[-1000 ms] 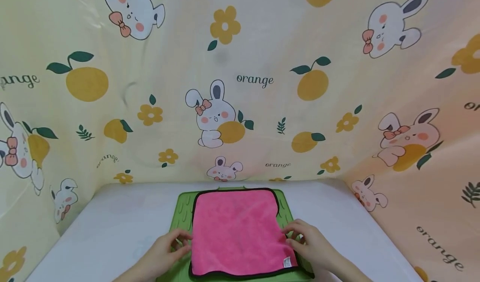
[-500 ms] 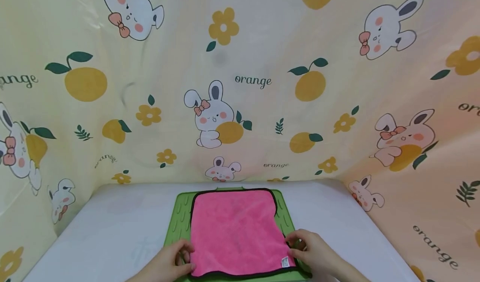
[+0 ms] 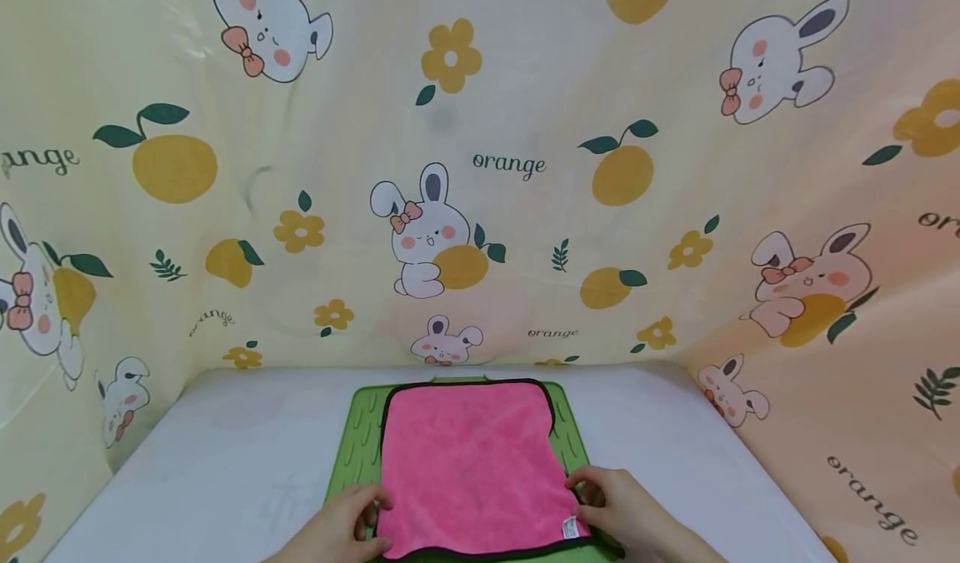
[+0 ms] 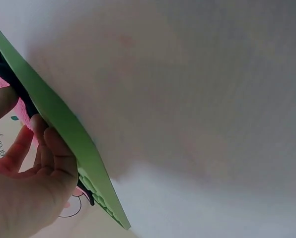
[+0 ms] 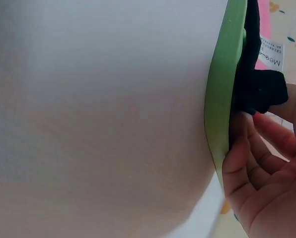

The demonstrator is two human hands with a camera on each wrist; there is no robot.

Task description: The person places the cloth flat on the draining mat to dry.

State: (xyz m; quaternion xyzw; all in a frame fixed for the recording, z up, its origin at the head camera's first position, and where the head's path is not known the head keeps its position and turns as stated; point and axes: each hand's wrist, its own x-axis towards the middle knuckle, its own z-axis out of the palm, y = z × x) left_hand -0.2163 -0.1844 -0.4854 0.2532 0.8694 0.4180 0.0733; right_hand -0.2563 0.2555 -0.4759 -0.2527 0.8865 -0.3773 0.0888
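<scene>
A pink towel point(image 3: 472, 463) with black edging and a white label point(image 3: 571, 528) lies spread over a green board point(image 3: 363, 417). My left hand point(image 3: 348, 523) pinches the towel's left edge close to its front corner. In the left wrist view, the thumb sits on the pink and black towel edge point(image 4: 25, 94) while the other fingers curl beside the green board point(image 4: 68, 116). My right hand point(image 3: 618, 505) pinches the right edge just above the label. The right wrist view has curled fingers against the board point(image 5: 220, 99), with a black edging fold point(image 5: 262, 91) at the thumb.
The board rests on a white tabletop point(image 3: 247, 446), which extends to both sides of it. Behind stands a cream sheet point(image 3: 337, 138) printed with rabbits and oranges; another patterned sheet point(image 3: 810, 405) slopes down along the right side.
My left hand has come nearer and right, from beside the towel's left edge to pinching it near the front corner. My right hand has shifted slightly nearer along the right edge.
</scene>
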